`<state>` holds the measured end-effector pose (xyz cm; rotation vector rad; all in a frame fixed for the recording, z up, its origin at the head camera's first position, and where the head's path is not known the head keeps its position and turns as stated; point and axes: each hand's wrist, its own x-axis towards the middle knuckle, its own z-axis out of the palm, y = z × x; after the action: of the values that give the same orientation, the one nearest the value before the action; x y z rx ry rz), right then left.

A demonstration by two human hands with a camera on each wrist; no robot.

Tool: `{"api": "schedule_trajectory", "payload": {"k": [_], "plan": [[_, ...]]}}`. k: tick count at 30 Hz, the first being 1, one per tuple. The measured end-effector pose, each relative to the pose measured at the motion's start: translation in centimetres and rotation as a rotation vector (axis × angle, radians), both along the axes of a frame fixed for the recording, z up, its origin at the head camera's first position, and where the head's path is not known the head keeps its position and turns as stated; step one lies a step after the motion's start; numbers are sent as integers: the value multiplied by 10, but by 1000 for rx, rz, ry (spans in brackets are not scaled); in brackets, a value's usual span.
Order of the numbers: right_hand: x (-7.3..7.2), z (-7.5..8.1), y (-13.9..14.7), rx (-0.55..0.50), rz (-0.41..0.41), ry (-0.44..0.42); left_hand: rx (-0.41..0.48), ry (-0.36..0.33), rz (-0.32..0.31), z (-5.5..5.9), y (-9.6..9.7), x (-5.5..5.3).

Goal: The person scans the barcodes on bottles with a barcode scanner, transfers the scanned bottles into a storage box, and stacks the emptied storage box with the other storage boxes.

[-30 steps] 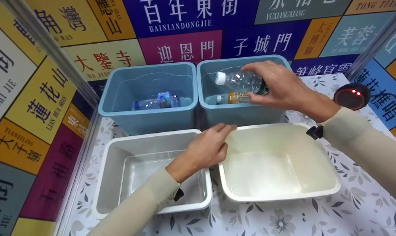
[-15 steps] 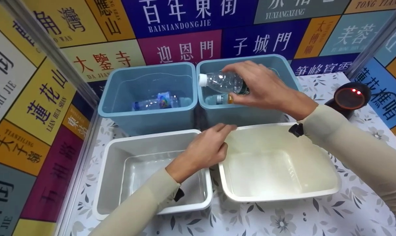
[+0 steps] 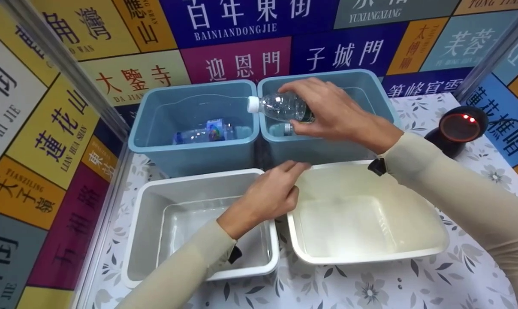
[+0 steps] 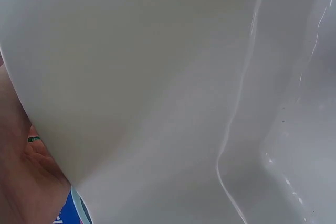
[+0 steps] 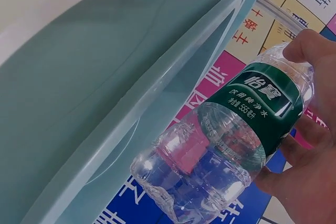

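Observation:
A clear plastic water bottle [image 3: 282, 107] with a white cap and a green label [image 5: 257, 103] is in my right hand [image 3: 334, 111]. It lies nearly level over the right blue bin [image 3: 327, 148], its cap pointing left above the adjoining bin rims. Thumb and fingers wrap the bottle around its label. My left hand [image 3: 269, 191] stays over the gap between the two pale bins, fingers loosely bent near the cream bin's rim; whether it touches the rim is unclear. Inside the right blue bin another bottle [image 3: 287, 129] is mostly hidden by my right hand.
The left blue bin [image 3: 192, 148] holds a bottle [image 3: 203, 134] lying on its side. In front stand a grey-white bin [image 3: 199, 182] and a cream bin [image 3: 362, 231]. A round black device [image 3: 460, 126] with red lights is at the right. Printed panels [image 3: 242, 60] wall the back and sides.
My right hand has carried the bottle leftward, so its cap now reaches the rims between the blue bins. More of the bottle below is covered. My left hand has stayed put.

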<state>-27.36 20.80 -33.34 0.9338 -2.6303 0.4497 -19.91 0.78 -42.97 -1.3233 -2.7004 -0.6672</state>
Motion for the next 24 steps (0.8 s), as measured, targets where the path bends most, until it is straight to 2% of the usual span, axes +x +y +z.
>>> {"api": "schedule_trajectory", "payload": {"k": [24], "plan": [[-9, 9, -40, 2, 62, 5, -4, 22, -1, -2, 0, 0]]}}
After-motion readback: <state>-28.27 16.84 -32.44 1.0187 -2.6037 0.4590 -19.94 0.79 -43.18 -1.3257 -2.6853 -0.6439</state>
